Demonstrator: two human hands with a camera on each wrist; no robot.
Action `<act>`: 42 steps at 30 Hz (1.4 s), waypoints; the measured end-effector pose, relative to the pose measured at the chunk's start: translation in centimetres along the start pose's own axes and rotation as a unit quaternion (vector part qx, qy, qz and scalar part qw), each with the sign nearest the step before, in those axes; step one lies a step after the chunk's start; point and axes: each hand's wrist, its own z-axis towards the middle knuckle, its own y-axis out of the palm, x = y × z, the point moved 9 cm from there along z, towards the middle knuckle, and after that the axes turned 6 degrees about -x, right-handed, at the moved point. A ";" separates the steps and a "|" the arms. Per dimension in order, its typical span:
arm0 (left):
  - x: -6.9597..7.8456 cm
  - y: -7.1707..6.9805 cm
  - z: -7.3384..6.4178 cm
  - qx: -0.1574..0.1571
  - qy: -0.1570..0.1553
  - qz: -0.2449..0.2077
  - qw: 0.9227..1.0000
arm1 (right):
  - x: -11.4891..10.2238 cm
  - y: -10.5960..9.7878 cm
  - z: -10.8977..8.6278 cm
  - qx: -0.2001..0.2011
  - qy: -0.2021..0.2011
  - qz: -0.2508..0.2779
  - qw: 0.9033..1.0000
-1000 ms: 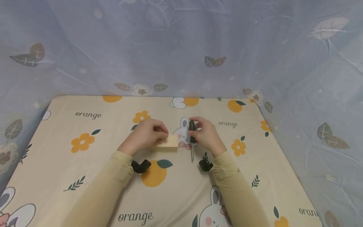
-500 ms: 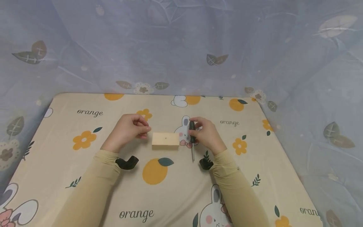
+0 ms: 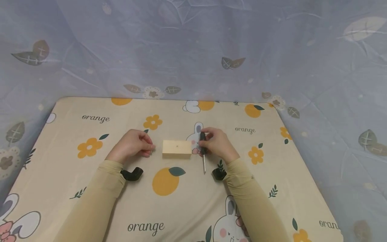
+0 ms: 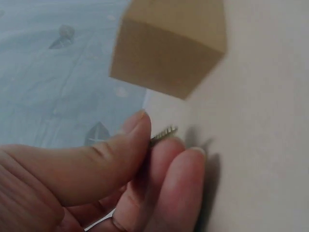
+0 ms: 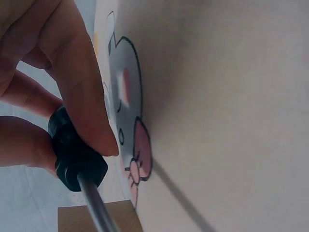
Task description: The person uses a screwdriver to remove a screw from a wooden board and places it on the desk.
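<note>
Between thumb and fingertips my left hand [image 3: 130,144] pinches a small threaded screw [image 4: 164,135], held just above the cloth left of a wooden block [image 3: 176,148]. The pale rectangular block lies flat, with a small dark hole in its top; neither hand touches it. To the right of the block, my right hand [image 3: 220,145] grips a screwdriver [image 3: 203,144] by its dark handle. Its metal shaft [image 5: 96,203] points down toward the front edge of the table. The screw's head is hidden by the left fingers.
A cream cloth with oranges, flowers and rabbits covers the table [image 3: 181,208]. Dark curved pieces sit at both wrists, a left one [image 3: 132,174] and a right one [image 3: 219,174]. A bluish leaf-patterned curtain [image 3: 193,50] hangs behind and beside the table.
My left hand has drawn back left from the block, uncovering it and its hole, then lowered slightly toward me. My right hand stays near its place, the screwdriver shifted slightly.
</note>
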 end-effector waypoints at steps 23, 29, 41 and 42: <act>0.6 0.0 0.2 0.053 -0.028 0.189 0.980 | 0.2 0.9 -0.6 -0.002 0.022 -0.119 0.993; 0.6 0.1 0.2 0.052 -0.035 0.193 0.979 | 0.2 1.0 -0.6 -0.010 0.020 -0.128 0.992; 2.1 -1.0 -1.2 0.120 0.026 0.253 0.960 | 0.6 -0.5 -1.5 0.012 0.035 -0.141 0.989; 2.5 -1.2 -1.5 0.133 0.040 0.256 0.957 | 0.6 -0.9 -1.6 0.022 0.028 -0.144 0.989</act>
